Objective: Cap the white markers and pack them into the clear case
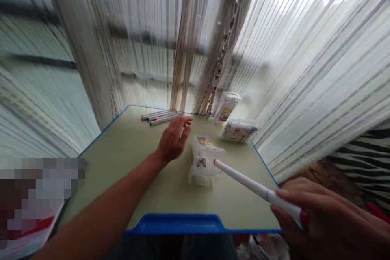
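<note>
My right hand [323, 215], low on the right, pinches a white marker [252, 183] with red ends. The marker slants up and left, its far tip in front of a clear plastic case [210, 156]; I cannot tell if they touch. That case stands mid-table with a coloured label on top and a grey butterfly-like mark on its near face. My left hand [175, 138] hovers or rests left of the case, fingers loosely bent and apart, with nothing seen in it. Just beyond it lie several white markers [161, 116] with coloured ends.
The pale green table [115, 150] has a blue edge and a blue tray lip [179, 223] in front. At the back right stand an upright clear case [227, 107] and a case with markers [239, 131]. String curtains [146, 48] hang behind. A zebra-striped cloth [362, 158] is at right.
</note>
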Demonstrator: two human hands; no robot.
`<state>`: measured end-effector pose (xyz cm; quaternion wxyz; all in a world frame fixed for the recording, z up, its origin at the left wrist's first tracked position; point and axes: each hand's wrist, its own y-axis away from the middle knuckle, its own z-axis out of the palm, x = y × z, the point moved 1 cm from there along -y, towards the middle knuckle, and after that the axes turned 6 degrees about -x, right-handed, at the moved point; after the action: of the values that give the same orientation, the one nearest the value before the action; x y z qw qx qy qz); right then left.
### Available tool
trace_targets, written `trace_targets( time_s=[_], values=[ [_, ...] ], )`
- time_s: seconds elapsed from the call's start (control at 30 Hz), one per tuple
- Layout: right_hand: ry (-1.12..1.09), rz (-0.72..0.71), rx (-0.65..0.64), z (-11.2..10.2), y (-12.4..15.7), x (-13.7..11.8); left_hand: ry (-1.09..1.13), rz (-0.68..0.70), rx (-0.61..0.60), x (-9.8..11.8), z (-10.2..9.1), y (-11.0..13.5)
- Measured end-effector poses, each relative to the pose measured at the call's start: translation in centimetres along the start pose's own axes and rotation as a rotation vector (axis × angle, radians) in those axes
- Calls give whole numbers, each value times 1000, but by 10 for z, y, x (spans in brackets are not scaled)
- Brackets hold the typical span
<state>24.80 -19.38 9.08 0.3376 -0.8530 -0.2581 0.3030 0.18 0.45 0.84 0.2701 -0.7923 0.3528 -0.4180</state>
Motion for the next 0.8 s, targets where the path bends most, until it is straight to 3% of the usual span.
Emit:
trace_targets(
  time_s=[0.13,0.37,0.8],
  values=[
    [50,-39,-103,21,4,-4,7,-22,-36,1,1,0],
    [28,-76,-58,58,-9,1,-2,-24,-122,7,3,0],
    [217,-124,-155,99,-8,16,-26,-35,-150,8,3,-1]
  ],
)
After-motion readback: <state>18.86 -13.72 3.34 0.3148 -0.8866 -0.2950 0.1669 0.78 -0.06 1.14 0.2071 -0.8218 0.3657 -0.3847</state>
